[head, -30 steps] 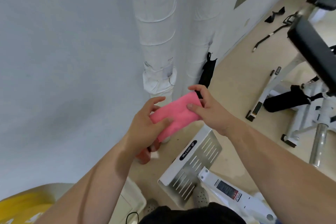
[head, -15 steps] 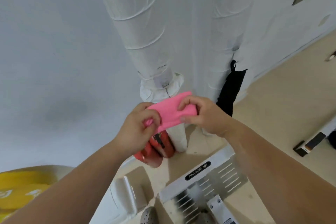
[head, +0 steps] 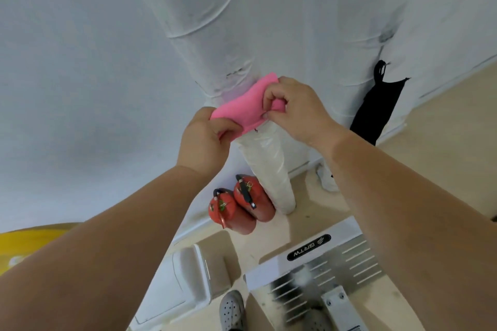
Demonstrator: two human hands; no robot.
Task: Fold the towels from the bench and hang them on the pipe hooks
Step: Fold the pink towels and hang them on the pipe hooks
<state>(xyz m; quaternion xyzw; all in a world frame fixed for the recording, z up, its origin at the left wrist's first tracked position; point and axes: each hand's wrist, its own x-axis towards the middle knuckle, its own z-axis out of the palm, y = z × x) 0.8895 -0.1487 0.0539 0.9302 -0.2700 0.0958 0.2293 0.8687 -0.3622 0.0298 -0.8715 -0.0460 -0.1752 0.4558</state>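
A small folded pink towel (head: 243, 105) is held up against the lower part of a white wrapped pipe (head: 204, 21). My left hand (head: 204, 140) pinches its lower left end. My right hand (head: 298, 110) grips its right end, fingers curled over the cloth. A second wrapped pipe (head: 347, 35) stands to the right, with a black cloth (head: 376, 107) hanging from a hook on it. No hook on the left pipe is visible behind the towel.
Two red fire extinguishers (head: 239, 204) stand on the floor at the pipe's foot. A white and metal machine footplate (head: 317, 271) lies below, next to a white box (head: 185, 282). A yellow object (head: 24, 244) sits at the left edge.
The view has come closer to the pipes. Both hands have carried the pink towel up and forward until it reaches the left pipe, and my right hand's fingers have curled tighter over it.
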